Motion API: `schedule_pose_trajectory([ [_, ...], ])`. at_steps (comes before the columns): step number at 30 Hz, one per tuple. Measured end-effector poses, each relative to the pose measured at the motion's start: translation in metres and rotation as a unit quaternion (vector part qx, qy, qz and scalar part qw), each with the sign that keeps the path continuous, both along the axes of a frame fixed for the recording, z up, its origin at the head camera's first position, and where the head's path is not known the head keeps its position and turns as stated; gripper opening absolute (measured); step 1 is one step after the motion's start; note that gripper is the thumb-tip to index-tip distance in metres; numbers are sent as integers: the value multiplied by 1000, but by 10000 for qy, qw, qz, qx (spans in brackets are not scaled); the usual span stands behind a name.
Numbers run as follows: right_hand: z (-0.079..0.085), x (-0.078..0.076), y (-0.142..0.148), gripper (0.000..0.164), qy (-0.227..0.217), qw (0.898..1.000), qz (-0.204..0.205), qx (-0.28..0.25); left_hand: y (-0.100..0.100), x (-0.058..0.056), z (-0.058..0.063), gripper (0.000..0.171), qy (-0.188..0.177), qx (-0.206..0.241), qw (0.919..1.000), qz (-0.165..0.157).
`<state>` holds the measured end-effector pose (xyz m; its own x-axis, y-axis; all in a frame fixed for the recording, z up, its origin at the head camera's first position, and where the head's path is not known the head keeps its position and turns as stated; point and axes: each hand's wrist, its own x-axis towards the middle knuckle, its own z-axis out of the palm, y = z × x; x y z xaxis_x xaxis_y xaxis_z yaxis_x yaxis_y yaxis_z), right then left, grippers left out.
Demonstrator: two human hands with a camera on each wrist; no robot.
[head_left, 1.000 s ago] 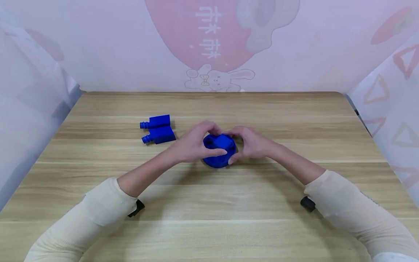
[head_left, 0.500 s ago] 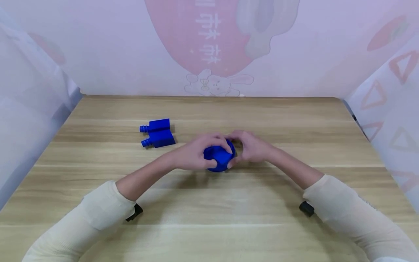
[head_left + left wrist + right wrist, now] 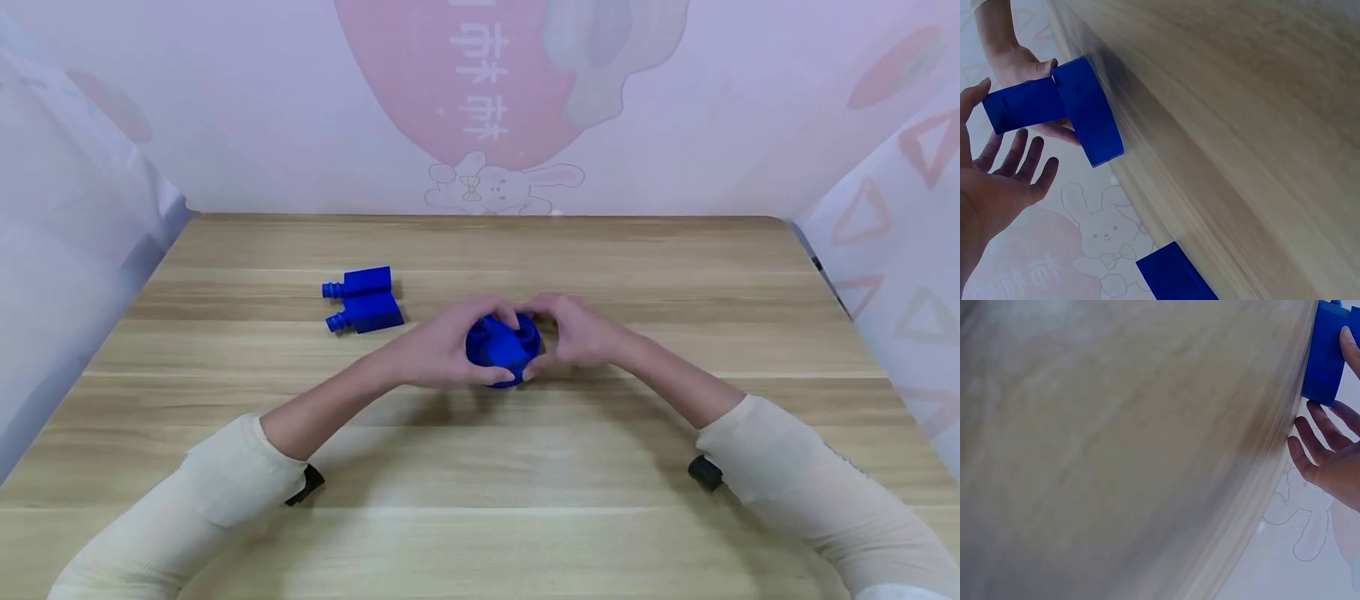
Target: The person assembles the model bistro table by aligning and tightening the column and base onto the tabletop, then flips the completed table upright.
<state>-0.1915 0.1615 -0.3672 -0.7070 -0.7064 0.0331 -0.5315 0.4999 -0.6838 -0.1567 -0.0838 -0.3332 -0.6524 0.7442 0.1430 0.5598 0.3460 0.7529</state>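
**My left hand (image 3: 442,348) pinches the block (image 3: 1022,107) while my right hand (image 3: 583,332) grips the round base (image 3: 1089,115)**

Near the middle of the head frame, I have both hands at the same blue work. My left thumb and index finger close on the block from opposite sides. In the left wrist view, at upper left, its plain sides rise from the round base; my other left fingers are spread off it, loosely bent.

My right hand has hold of the round base itself, thumb at the near edge and fingers round the far one. The right wrist view catches this only at its upper right (the frame cuts off part of my hand), with my remaining fingers fanned out below the base. How deep the block sits in the base I cannot tell.

Left of centre in the head frame, well apart from my hands, two more blue pieces lie side by side: an upper piece (image 3: 367,280) and a lower piece (image 3: 375,312), each with a ribbed peg pointing left. All of it is on the wood-grain table (image 3: 480,542). Across the top of the frame runs a pale wall (image 3: 262,108) with a rabbit drawing (image 3: 498,188) at its lower middle. My cream sleeves (image 3: 240,475) fill the lower corners.
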Motion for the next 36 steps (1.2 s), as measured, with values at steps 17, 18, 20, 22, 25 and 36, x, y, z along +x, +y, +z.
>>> schedule_pose_trajectory([
  [17, 1, 0, 0, 88, 91, 9998, -69, 150, -16, -6, 10, 45, -85, 28, 9972, -741],
  [18, 1, 0, 0, 88, 88, 9998, -63, 148, -16, -6, 10, 45, -103, 49, 9970, -764],
  [20, 2, 0, 0, 88, 93, 9998, -61, 150, -16, -8, 9, 44, -136, 90, 9968, -786],
  [22, 2, 1, 0, 88, 115, 9998, -51, 158, -16, -10, 8, 43, -194, 138, 9965, -801],
  [25, 1, 0, 0, 88, 186, 9997, -23, 154, -15, -12, 8, 43, -375, 187, 9959, -806],
  [36, 0, 0, -1, 88, 250, 9996, -15, 164, -15, -18, 8, 45, -1067, 356, 9892, -943],
])
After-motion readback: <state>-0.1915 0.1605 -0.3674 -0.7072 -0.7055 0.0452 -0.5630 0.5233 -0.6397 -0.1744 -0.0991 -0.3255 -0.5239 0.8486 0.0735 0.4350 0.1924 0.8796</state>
